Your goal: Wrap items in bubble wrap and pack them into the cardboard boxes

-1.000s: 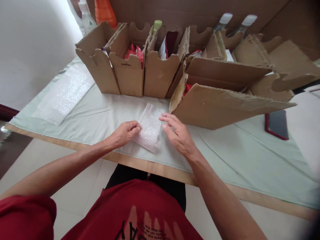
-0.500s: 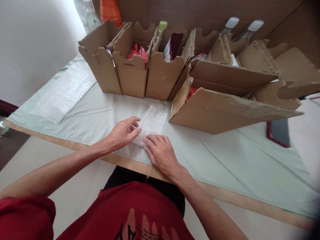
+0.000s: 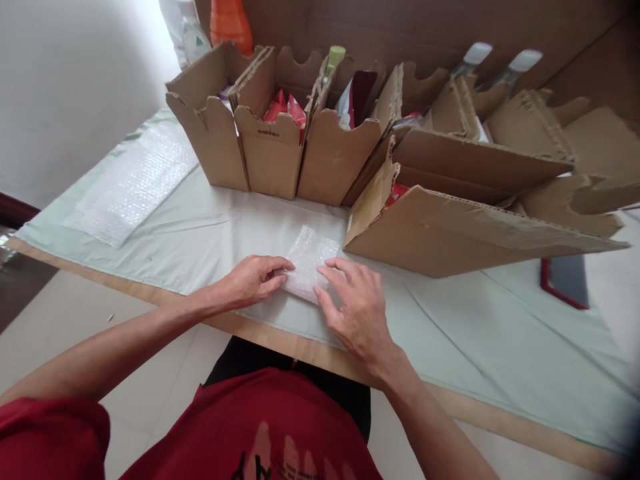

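A small folded piece of clear bubble wrap [image 3: 306,270] lies on the cloth in front of me, near the front edge. My left hand [image 3: 255,279] is closed at its left side, thumb and forefinger pinching the edge. On the opposite side is my right hand [image 3: 357,303], its fingers curved and apart, with fingertips at the wrap's right edge. Whatever may lie inside the folded wrap cannot be made out.
Cardboard bins [image 3: 270,157] with packets inside stand in a row behind the wrap. A wide cardboard bin [image 3: 450,230] is angled at the right. A larger bubble wrap sheet [image 3: 135,180] lies left. A dark red-edged device [image 3: 567,283] lies far right. Bottles stand behind, including an orange one [image 3: 230,27].
My right hand has shifted right, off the wrap's near part to its right edge, and its fingers have spread. My left hand has moved slightly right and closed on the left edge.
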{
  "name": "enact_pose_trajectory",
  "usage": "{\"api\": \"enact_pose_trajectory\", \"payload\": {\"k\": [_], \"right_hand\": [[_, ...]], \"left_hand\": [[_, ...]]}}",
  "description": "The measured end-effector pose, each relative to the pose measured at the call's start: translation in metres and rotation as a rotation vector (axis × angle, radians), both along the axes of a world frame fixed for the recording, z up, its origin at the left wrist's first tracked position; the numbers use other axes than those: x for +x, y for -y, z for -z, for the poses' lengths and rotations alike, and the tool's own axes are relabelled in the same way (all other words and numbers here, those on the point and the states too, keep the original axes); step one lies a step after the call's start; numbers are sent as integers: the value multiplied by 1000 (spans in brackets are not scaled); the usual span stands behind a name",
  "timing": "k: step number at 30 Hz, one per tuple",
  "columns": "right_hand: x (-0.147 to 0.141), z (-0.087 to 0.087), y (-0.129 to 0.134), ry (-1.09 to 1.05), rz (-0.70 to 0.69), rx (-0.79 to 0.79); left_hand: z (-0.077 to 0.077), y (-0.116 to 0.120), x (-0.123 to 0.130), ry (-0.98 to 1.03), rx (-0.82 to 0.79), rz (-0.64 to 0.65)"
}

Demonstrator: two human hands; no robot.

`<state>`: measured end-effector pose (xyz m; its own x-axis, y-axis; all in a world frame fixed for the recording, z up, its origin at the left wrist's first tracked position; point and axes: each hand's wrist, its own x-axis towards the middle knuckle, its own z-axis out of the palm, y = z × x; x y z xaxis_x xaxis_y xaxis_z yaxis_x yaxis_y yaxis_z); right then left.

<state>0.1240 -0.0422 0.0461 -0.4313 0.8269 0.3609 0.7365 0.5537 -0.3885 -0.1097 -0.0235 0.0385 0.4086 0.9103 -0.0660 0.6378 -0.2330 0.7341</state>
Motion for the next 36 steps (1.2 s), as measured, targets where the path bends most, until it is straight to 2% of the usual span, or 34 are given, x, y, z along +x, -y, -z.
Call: {"api": "enact_pose_trajectory", "payload": {"k": [2,4,6,8,11,13,15,18,21,24,27,29,30,33,36], "right_hand": [[-1,5,5,95,-64,80],[-4,11,6,182,-135,54],[-7,17,3,212,-148,5],[-7,20,-2,157,-127,-63],[-4,19,-7,23,-98,-217],[0,17,-8,-20,-94,-299],[1,14,-6,0,-49,-251],[-1,13,-3,88,24,-17],[-7,14,-7,213,-37,54],[-11,19,-19,255,-58,-25],[-11,21,-28,120,-6,-101],[-10,20,-25,27,-8,-126],[-10,18,-22,-11,-26,-143],[-8,11,-8,-127,-88,-261],[-2,2,3,-268,-69,-445]], "left_hand": [[-1,-9,4,-19,-53,12],[0,-13,7,-57,-32,7],[2,-12,8,-111,92,-25],[3,-4,7,-128,289,-28],[5,9,4,-84,544,64],[9,11,4,-76,596,120],[15,4,6,-79,552,118],[24,-14,14,-77,432,-1],[26,-24,19,-82,384,-110],[18,-14,17,48,286,-264],[8,8,13,427,-68,-460],[6,23,14,669,-301,-505],[7,28,17,766,-368,-506],[14,37,30,959,-384,-471],[16,38,42,1017,-331,-419]]}}
